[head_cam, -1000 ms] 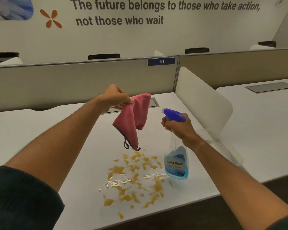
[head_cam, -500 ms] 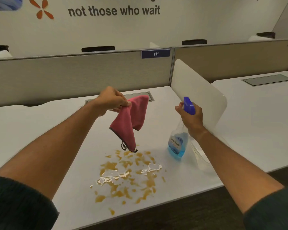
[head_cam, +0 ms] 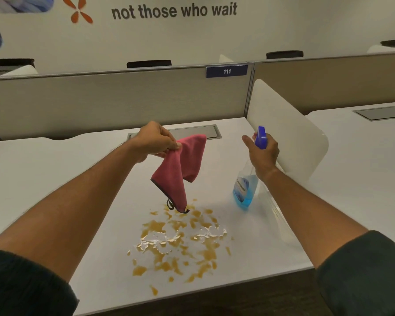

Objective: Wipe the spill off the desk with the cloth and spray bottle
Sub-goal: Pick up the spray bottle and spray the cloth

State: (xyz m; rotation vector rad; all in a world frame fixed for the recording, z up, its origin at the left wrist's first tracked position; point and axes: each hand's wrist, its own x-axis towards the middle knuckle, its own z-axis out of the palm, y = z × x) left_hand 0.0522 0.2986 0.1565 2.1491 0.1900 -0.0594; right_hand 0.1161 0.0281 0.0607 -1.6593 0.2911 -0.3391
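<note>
A brown spill [head_cam: 180, 242] with wet glistening patches is spread over the white desk [head_cam: 55, 179] near its front edge. My left hand [head_cam: 155, 140] pinches a pink cloth [head_cam: 183, 169] that hangs above the far edge of the spill, its dark-trimmed corner dangling just over the liquid. My right hand [head_cam: 263, 153] grips the neck of a clear spray bottle [head_cam: 245, 190] with blue liquid and a blue trigger head. The bottle's base is at or just above the desk, to the right of the spill.
A white rounded divider panel [head_cam: 287, 131] stands at the desk's right side, close behind the bottle. A beige partition [head_cam: 100, 103] labelled 111 closes off the back. A grey cable hatch [head_cam: 203, 131] lies flush in the desk behind the cloth. Another desk [head_cam: 363, 156] sits to the right.
My right hand has carried the spray bottle from beside the spill away to the right and farther back, towards the divider. The cloth still hangs from my left hand in about the same place.
</note>
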